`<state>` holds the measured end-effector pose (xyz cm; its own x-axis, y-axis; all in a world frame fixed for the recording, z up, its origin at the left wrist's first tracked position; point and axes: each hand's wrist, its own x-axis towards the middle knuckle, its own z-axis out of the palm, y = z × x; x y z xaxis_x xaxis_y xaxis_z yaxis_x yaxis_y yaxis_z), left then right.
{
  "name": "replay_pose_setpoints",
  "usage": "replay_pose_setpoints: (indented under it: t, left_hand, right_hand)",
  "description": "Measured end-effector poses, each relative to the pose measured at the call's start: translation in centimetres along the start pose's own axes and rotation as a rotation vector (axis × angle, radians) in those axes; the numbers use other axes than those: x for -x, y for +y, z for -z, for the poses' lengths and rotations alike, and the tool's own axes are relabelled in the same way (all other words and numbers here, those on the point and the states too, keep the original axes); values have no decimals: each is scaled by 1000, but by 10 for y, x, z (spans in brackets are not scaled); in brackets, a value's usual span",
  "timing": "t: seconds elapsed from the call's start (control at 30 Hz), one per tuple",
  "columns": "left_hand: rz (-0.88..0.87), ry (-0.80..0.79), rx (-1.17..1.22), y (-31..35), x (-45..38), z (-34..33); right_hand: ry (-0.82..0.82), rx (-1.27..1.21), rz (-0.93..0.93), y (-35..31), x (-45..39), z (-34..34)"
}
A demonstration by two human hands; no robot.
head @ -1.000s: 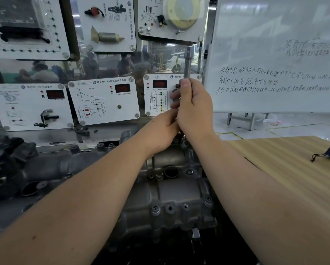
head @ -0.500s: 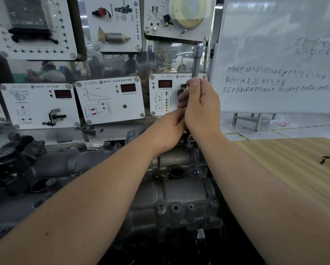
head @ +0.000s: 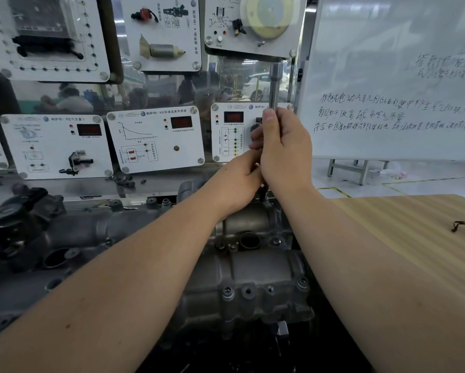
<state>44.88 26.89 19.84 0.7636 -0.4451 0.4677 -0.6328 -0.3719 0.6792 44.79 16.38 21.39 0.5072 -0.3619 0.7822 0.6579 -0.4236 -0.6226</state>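
Socket bar [head: 275, 84] stands upright, our right grip [head: 282, 149] curled round it — left grip [head: 238, 181] just below, its hold we cannot tell. We judge we are seating it on the engine [head: 252, 270]; next, a steady turn.

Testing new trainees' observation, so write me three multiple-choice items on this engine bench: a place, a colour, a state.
1. Where is the steel tool shaft?
A. Upright, rising out of the right hand
B. Lying on the floor
C. In a drawer

2. What colour is the table on the right?
A. Blue
B. Light wood
C. Black

3. How is the right hand?
A. Open and flat
B. Gripping the tool shaft
C. Out of view

Answers:
1 A, it sticks up above the fist.
2 B, pale striped wood grain shows.
3 B, the fingers curl round the shaft.
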Motion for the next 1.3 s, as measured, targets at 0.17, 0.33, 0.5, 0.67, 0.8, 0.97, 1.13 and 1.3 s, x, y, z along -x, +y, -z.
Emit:
replay_pose_setpoints:
  t: [0.17, 0.33, 0.5, 0.67, 0.8, 0.97, 1.13, 1.3]
  left_hand:
    - [22, -18, -23, 1, 2, 0]
    - [17, -5, -10, 1, 1, 2]
    - [42, -1, 11, 2, 1, 0]
    - [58, -23, -9, 3, 2, 1]
    - [32, -15, -44, 2, 0, 1]
    - [40, -1, -25, 2, 0, 1]
    - [44, -12, 7, 2, 2, 2]
    - [34, -12, -26, 2, 0, 1]
  right_hand:
    - [10, 0, -22, -2, 0, 0]
    - [-21, -84, -48, -3, 2, 1]
    - [-16, -9, 4, -4, 1, 0]
    - [-17, -17, -19, -5, 2, 0]
    - [-24, -56, -34, -4, 2, 0]
    - [-5, -21, -5, -2, 2, 1]
    - [-30, 34, 19, -2, 2, 0]
    - [-7, 0, 1, -2, 1, 0]
